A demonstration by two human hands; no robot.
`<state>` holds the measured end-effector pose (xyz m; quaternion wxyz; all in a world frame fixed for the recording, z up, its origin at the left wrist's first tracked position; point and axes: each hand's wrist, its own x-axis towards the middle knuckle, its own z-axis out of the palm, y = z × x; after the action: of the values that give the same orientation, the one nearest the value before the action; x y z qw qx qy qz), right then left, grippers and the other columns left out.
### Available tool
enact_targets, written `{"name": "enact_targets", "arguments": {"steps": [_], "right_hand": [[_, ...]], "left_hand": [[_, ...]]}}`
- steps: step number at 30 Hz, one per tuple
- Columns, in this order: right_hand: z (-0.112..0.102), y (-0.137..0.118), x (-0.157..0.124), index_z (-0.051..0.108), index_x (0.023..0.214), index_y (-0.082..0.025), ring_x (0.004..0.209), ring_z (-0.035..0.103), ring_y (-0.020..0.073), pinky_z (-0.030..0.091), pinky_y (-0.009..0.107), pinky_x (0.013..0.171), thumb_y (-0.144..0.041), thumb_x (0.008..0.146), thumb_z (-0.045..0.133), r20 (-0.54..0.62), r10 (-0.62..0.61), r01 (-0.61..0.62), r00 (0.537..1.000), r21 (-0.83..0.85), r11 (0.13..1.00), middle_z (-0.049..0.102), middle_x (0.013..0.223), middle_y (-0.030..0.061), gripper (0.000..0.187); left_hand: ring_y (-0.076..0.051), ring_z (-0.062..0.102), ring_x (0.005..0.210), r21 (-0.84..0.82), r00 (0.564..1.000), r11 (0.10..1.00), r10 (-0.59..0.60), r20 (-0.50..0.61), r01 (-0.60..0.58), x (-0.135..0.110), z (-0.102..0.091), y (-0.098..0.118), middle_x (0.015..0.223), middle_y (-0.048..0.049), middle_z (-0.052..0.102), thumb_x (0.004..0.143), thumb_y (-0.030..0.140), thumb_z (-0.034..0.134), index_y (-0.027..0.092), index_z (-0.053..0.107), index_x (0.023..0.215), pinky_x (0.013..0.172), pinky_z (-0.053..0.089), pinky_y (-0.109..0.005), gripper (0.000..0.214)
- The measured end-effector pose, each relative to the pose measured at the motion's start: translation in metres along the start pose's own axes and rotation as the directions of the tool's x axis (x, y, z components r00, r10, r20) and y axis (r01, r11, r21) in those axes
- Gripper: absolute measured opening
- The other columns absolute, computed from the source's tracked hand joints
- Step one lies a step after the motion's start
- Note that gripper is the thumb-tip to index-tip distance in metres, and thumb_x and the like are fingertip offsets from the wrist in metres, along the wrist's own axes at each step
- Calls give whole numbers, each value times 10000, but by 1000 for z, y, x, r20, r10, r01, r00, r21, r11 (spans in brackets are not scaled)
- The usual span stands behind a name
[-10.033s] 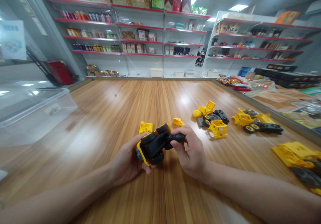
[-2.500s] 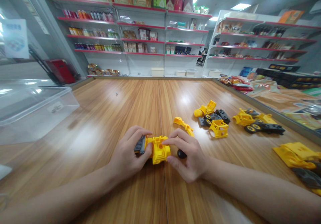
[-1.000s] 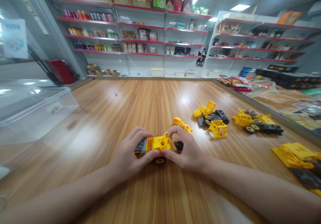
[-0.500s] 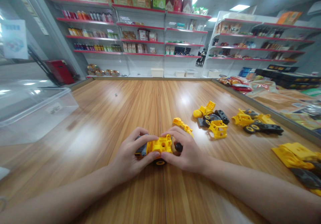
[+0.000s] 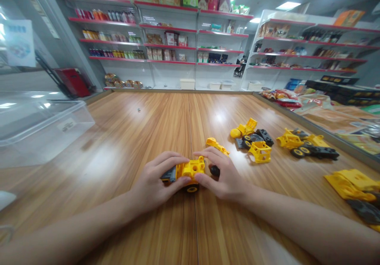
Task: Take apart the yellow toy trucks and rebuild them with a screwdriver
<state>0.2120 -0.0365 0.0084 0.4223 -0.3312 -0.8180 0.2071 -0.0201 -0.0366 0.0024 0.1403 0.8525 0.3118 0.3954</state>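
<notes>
A yellow and dark grey toy truck [image 5: 190, 169] stands on the table between my hands, one black wheel with a yellow hub showing at its near side. My left hand [image 5: 158, 176] is closed around its grey end, thumb on the near side and fingers over the far side. My right hand [image 5: 222, 174] curves about the other end, its thumb tip against the yellow body and its index finger reaching behind. Beneath the right palm a rounded black piece [image 5: 214, 170] shows partly; its kind is hidden. Just beyond the right hand lies a long yellow toy part [image 5: 218, 145].
Loose yellow and black toy vehicle parts [image 5: 259, 152] lie to the right, with another cluster [image 5: 308, 146] farther over and a yellow piece [image 5: 352, 183] at the right edge. A clear plastic bin [image 5: 44, 130] stands at left. Stocked shelves [image 5: 166, 29] rise beyond the table.
My right thumb has slid slightly up and to the right on the yellow body, and the right hand has eased outward a little. The left hand keeps its hold. The view has shifted slightly.
</notes>
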Motion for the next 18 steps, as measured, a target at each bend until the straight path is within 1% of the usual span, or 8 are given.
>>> {"name": "enact_targets", "arguments": {"steps": [2, 5, 7, 9, 11, 14, 16, 18], "right_hand": [[0, 4, -1, 593, 1183, -190, 907, 623, 201, 507, 359, 837, -350, 880, 623, -99, 56, -55, 994, 13, 998, 636, 996, 62, 344], [2, 13, -1, 606, 1088, -201, 834, 630, 178, 512, 332, 778, -278, 933, 539, -274, 158, -165, 949, -1, 986, 645, 922, 40, 185], [3, 19, 0, 625, 1012, -200, 871, 635, 187, 513, 343, 810, -213, 922, 535, -309, 151, -182, 939, -74, 980, 663, 926, 48, 128], [5, 23, 0, 640, 1006, -200, 937, 635, 203, 509, 368, 863, -144, 898, 529, -240, 115, -159, 964, -175, 972, 678, 976, 63, 165], [6, 25, 0, 645, 1062, -202, 969, 629, 211, 511, 376, 872, -101, 864, 535, -117, 102, -131, 988, -276, 952, 672, 1034, 77, 248], [7, 24, -3, 649, 1073, -193, 936, 625, 214, 521, 353, 817, -96, 815, 571, 41, 128, -100, 991, -414, 905, 647, 1063, 90, 287], [7, 23, -5, 657, 1012, -183, 906, 622, 213, 520, 343, 786, -112, 813, 571, 90, 153, -93, 984, -473, 876, 640, 1040, 91, 228], [8, 23, -6, 659, 970, -177, 899, 620, 214, 516, 340, 778, -121, 828, 557, 99, 167, -97, 981, -496, 863, 638, 1011, 89, 183]], "left_hand": [[-197, 626, 981, 7, 1000, 1000, -13, 2, 13, -1, 0, -1, 1090, -91, 634, 844, 227, 695, 204, 611, 1172, 845, 535, -328, 339], [-197, 623, 983, 19, 999, 999, -33, -2, 33, -1, -1, 0, 1096, -93, 628, 842, 238, 696, 202, 611, 1169, 846, 534, -332, 339], [-193, 620, 972, 23, 999, 999, -36, -5, 36, -1, -1, 0, 1086, -92, 625, 841, 241, 699, 200, 611, 1160, 835, 534, -328, 333], [-186, 617, 957, 26, 999, 999, -34, -12, 34, -1, -1, 1, 1069, -89, 623, 840, 242, 700, 194, 612, 1151, 823, 532, -323, 327], [-180, 616, 947, 27, 999, 999, -31, -13, 32, 0, -1, 2, 1057, -85, 621, 839, 238, 702, 188, 613, 1144, 820, 529, -318, 321], [-173, 615, 940, 21, 1000, 999, -26, -8, 26, 0, -1, 2, 1051, -81, 619, 837, 236, 704, 183, 615, 1141, 818, 527, -311, 322], [-173, 615, 943, 21, 1000, 999, -30, -4, 30, 0, -1, 2, 1056, -81, 617, 838, 238, 703, 182, 613, 1146, 819, 526, -309, 326], [-176, 614, 948, 23, 999, 999, -36, -1, 36, -1, -1, 2, 1057, -83, 617, 842, 241, 699, 182, 613, 1148, 824, 526, -312, 323]]}}
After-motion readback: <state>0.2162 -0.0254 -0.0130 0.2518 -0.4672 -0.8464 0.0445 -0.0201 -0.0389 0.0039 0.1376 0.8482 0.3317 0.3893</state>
